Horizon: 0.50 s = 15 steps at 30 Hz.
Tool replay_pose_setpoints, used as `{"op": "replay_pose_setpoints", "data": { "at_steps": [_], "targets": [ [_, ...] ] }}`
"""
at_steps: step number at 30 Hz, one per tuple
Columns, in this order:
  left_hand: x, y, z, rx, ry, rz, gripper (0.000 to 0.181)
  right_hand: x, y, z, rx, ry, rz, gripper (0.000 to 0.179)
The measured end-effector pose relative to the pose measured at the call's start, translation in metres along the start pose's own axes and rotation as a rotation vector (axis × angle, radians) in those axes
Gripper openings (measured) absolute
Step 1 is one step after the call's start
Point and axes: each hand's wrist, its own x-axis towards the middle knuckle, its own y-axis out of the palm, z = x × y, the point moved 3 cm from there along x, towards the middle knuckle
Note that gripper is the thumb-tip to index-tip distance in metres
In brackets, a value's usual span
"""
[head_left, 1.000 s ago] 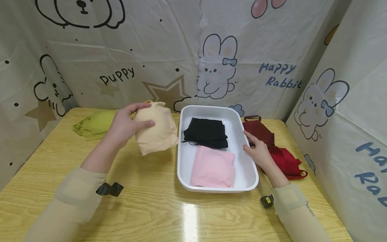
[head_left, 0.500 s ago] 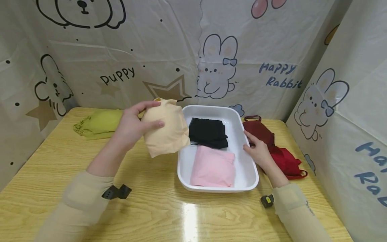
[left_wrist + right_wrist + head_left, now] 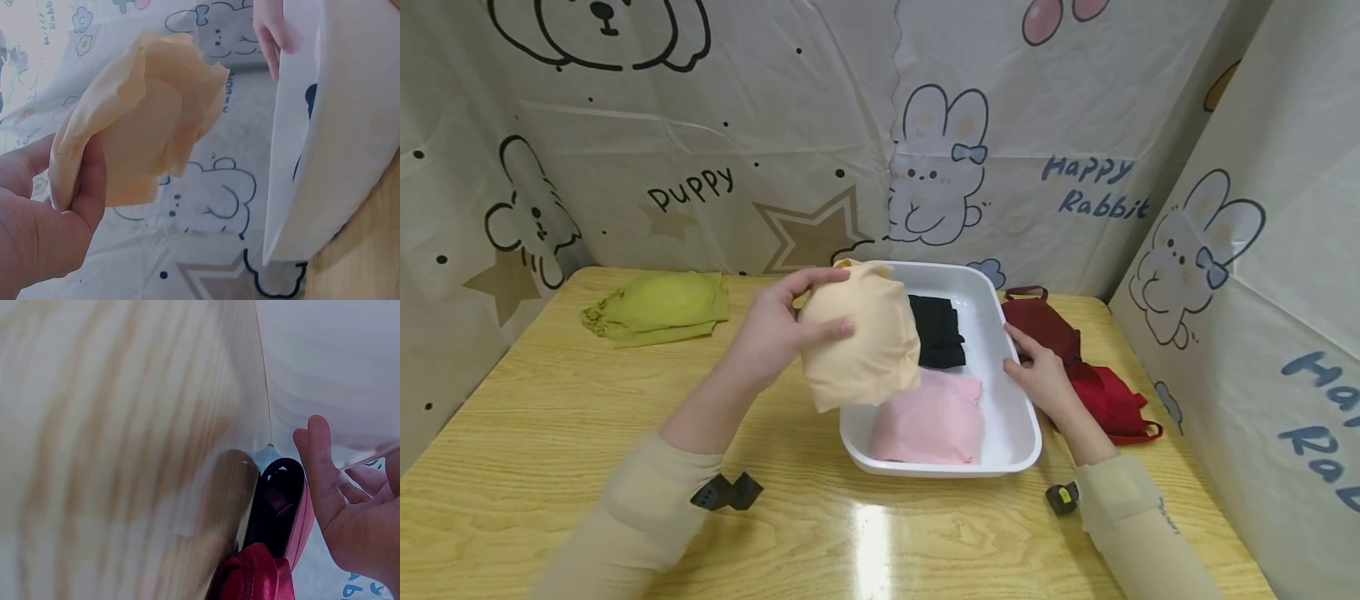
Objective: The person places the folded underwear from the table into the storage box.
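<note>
My left hand (image 3: 775, 329) pinches a folded beige bra (image 3: 865, 342) by its left edge, thumb on the near face. The bra hangs over the left rim of a white plastic tub (image 3: 1030, 446), overlapping it in the head view. In the left wrist view, the beige bra (image 3: 144, 119) fans out beyond the fingers, its layers bent. On the tub's right side, my right hand (image 3: 1043, 379) grips the rim. Inside the tub lie a folded black garment (image 3: 938, 333), partly hidden by the beige bra, and a folded pink bra (image 3: 932, 421) nearer me.
A folded yellow-green bra (image 3: 662, 307) lies at the table's back left. Right of the tub, a dark maroon bra (image 3: 1045, 329) and a bright red bra (image 3: 1108, 404) lie close together, partly behind the right hand. A printed cloth (image 3: 820, 108) walls the wooden table (image 3: 790, 533).
My left hand has carried the beige bra rightward, from beside the tub to over its left rim, covering part of the black garment. The right hand has stayed at the rim.
</note>
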Motion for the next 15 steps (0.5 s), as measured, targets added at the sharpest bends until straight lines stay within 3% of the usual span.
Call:
{"op": "replay_pose_setpoints", "data": {
  "at_steps": [7,15],
  "targets": [
    [0.001,0.018,0.008,-0.045,0.001,0.063,0.058,-0.001,0.000,0.001,0.008,-0.009,-0.002,0.059],
    [0.007,0.042,0.030,-0.014,-0.018,0.127,0.057,-0.001,0.000,0.002,0.012,-0.017,-0.008,0.059]
  ]
}}
